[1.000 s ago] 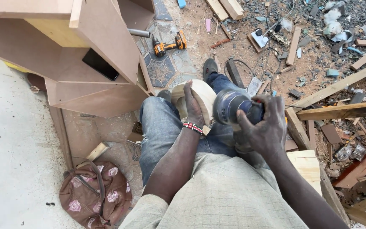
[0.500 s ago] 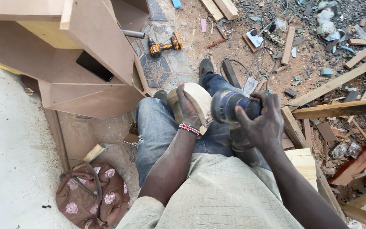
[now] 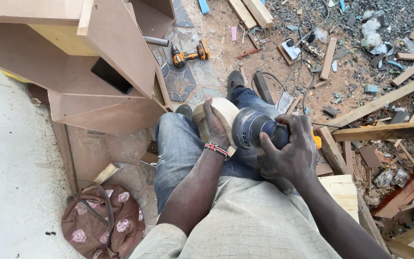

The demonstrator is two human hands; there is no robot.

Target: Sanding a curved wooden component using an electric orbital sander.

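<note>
I sit with a pale round wooden piece (image 3: 226, 112) on edge across my jeans-clad lap. My left hand (image 3: 215, 125), a beaded band at its wrist, is clamped over the piece's near side. My right hand (image 3: 289, 149) grips the dark grey body of a handheld power sander (image 3: 250, 128), whose round head is pressed against the right face of the wooden piece. The lower part of the sander is hidden behind my right hand.
A brown board cabinet (image 3: 87, 62) stands at the upper left. An orange and black cordless drill (image 3: 188, 53) lies on patterned tiles. A floral brown bag (image 3: 102, 228) sits bottom left. Planks (image 3: 384, 130), offcuts and cables litter the ground at right.
The view has shifted slightly; my hands, the wooden piece and the sander keep about the same hold, with the sander head staying against the piece.
</note>
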